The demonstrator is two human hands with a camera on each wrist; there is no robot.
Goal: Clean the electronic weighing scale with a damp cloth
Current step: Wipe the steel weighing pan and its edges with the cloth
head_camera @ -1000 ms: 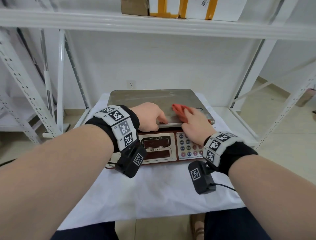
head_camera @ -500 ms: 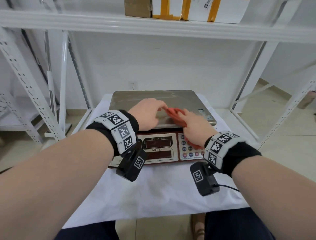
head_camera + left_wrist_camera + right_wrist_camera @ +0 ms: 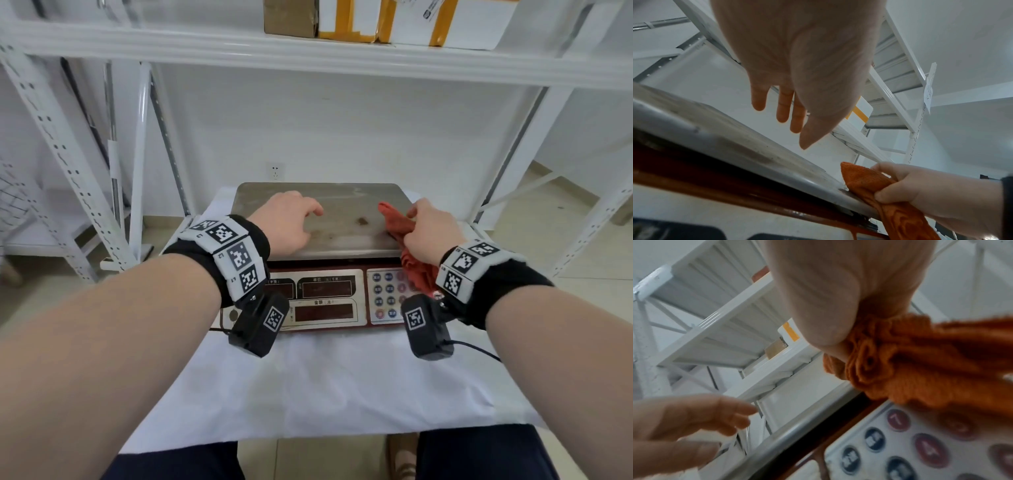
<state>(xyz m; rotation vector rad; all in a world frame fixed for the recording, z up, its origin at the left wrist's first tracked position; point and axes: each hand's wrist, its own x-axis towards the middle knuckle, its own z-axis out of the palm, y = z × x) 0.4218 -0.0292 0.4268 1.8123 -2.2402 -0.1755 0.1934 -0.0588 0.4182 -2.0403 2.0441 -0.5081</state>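
The weighing scale (image 3: 325,305) sits on a white-covered table, its steel pan (image 3: 342,219) showing brown stains near the middle. My right hand (image 3: 428,229) grips a bunched orange-red cloth (image 3: 397,222) at the pan's right front edge; part of the cloth hangs over the keypad (image 3: 387,294). The right wrist view shows the cloth (image 3: 910,361) bunched under my palm above the keypad (image 3: 900,447). My left hand (image 3: 291,222) hovers over the pan's left side with loose, spread fingers (image 3: 783,107), holding nothing. In the left wrist view the cloth (image 3: 879,191) drapes over the pan rim (image 3: 756,155).
A white metal shelf (image 3: 308,51) spans overhead with cardboard boxes (image 3: 376,17) on it. Slanted shelf uprights (image 3: 68,164) stand left and right. A wall socket (image 3: 275,171) is behind the scale. White sheet (image 3: 325,387) covers the table in front; a black cable (image 3: 479,349) trails right.
Both hands moved apart: the left hand let go of the pan's front edge and slid left; the right hand pulled the cloth from the middle to the pan's right edge.
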